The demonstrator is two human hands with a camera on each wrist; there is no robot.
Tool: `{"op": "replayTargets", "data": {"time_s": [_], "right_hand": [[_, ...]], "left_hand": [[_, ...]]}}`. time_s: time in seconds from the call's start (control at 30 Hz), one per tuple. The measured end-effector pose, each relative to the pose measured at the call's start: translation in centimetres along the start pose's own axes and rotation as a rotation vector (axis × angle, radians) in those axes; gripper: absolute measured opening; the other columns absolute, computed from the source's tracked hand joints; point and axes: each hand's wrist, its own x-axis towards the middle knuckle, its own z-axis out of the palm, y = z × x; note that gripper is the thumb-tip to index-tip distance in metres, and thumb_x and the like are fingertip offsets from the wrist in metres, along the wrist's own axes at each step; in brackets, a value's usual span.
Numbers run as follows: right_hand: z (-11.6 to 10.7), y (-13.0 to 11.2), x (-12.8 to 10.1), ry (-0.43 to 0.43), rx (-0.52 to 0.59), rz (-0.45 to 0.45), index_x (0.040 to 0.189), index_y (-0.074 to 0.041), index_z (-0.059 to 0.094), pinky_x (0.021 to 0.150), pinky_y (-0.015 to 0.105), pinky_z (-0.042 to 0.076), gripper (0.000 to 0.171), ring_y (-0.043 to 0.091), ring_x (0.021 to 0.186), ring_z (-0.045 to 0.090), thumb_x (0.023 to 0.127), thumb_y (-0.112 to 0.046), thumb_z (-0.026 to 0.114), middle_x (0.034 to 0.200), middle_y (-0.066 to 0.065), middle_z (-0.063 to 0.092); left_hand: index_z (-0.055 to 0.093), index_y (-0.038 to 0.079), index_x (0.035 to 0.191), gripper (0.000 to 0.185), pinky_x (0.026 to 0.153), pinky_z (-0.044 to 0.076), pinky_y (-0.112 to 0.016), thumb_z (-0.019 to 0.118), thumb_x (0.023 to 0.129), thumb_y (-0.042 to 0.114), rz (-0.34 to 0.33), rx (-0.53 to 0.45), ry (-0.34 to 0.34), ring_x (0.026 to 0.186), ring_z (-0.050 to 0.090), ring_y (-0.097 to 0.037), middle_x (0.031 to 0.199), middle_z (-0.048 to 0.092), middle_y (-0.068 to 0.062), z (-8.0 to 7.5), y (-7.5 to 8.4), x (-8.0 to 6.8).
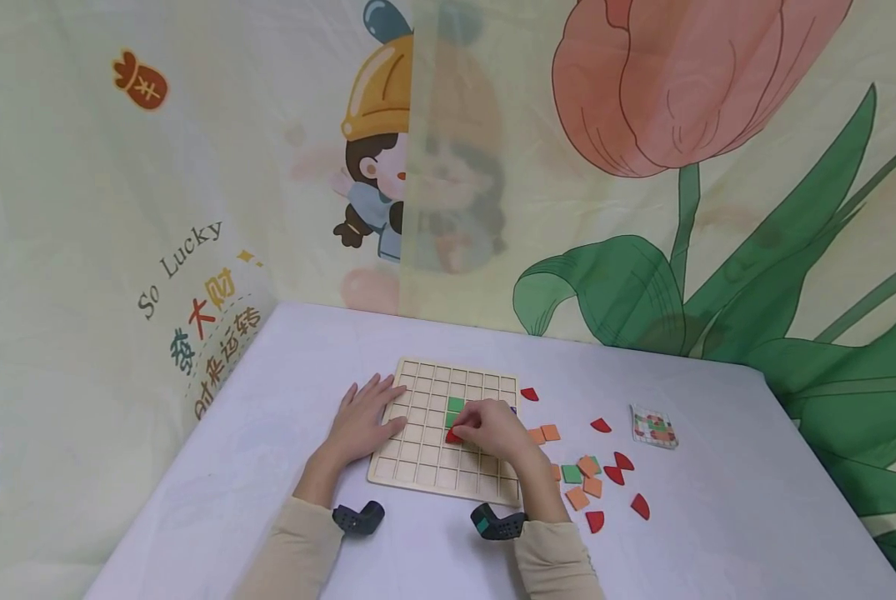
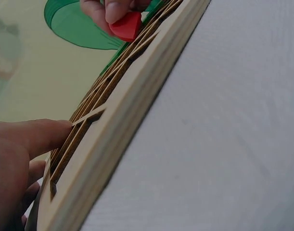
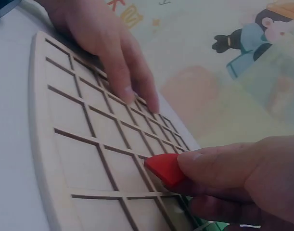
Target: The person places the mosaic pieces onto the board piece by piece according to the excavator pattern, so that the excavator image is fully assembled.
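A square wooden grid board (image 1: 425, 475) lies on the white table. My right hand (image 1: 493, 429) pinches a red quarter-circle piece (image 3: 165, 168) between thumb and fingers, close over a cell near the board's middle. Just beyond it two green squares (image 1: 456, 404) sit in cells, one partly covered by the hand. The left hand (image 1: 362, 421) rests with spread, straight fingers along the board's left edge; its thumb (image 2: 50, 134) touches the grid. A bit of blue shows at the board's right side, mostly hidden behind the right hand.
Right of the board lie loose orange squares (image 1: 578, 498), a green square (image 1: 571, 474) and several red quarter-circle pieces (image 1: 640, 506). Farther right is a stack of patterned cards (image 1: 653, 426). A printed cloth backdrop (image 1: 463, 275) stands behind the table.
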Motion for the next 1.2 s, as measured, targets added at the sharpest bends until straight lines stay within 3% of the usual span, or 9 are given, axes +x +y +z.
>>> {"op": "replayTargets", "data": {"time_s": [0.27, 0.53, 0.97, 1.2], "right_hand": [[0.1, 0.2, -0.1, -0.006, -0.044, 0.002, 0.083, -0.015, 0.071, 0.065, 0.023, 0.046, 0.006, 0.009, 0.07, 0.053, 0.084, -0.02, 0.072, 0.074, -0.01, 0.064], [-0.7, 0.5, -0.3, 0.026, -0.018, 0.03, 0.079, -0.017, 0.07, 0.069, 0.025, 0.047, 0.005, 0.011, 0.072, 0.054, 0.084, -0.016, 0.072, 0.074, -0.008, 0.065], [0.2, 0.3, 0.2, 0.006, -0.058, 0.002, 0.087, -0.016, 0.073, 0.067, 0.022, 0.047, 0.004, 0.009, 0.072, 0.054, 0.085, -0.018, 0.071, 0.076, -0.011, 0.065], [0.4, 0.1, 0.1, 0.0, -0.093, -0.008, 0.084, -0.02, 0.074, 0.07, 0.024, 0.048, 0.005, 0.008, 0.074, 0.054, 0.085, -0.015, 0.071, 0.078, -0.01, 0.065]], "left_hand": [[0.049, 0.014, 0.139, 0.057, 0.119, 0.006, -0.055, 0.06, 0.089, 0.039, -0.005, -0.005, -0.01, 0.146, 0.019, -0.031, 0.153, 0.034, -0.01, 0.0, 0.0, 0.0], [0.049, 0.014, 0.138, 0.056, 0.119, 0.005, -0.055, 0.06, 0.089, 0.038, -0.009, -0.008, -0.005, 0.146, 0.019, -0.031, 0.153, 0.034, -0.011, 0.0, 0.0, 0.0], [0.05, 0.014, 0.138, 0.056, 0.119, 0.005, -0.056, 0.061, 0.088, 0.037, -0.003, -0.012, -0.001, 0.146, 0.019, -0.031, 0.153, 0.034, -0.011, 0.0, -0.1, 0.1], [0.05, 0.014, 0.138, 0.056, 0.118, 0.006, -0.056, 0.061, 0.088, 0.037, 0.003, -0.014, 0.002, 0.146, 0.02, -0.032, 0.153, 0.035, -0.011, 0.1, -0.1, 0.1]]}}
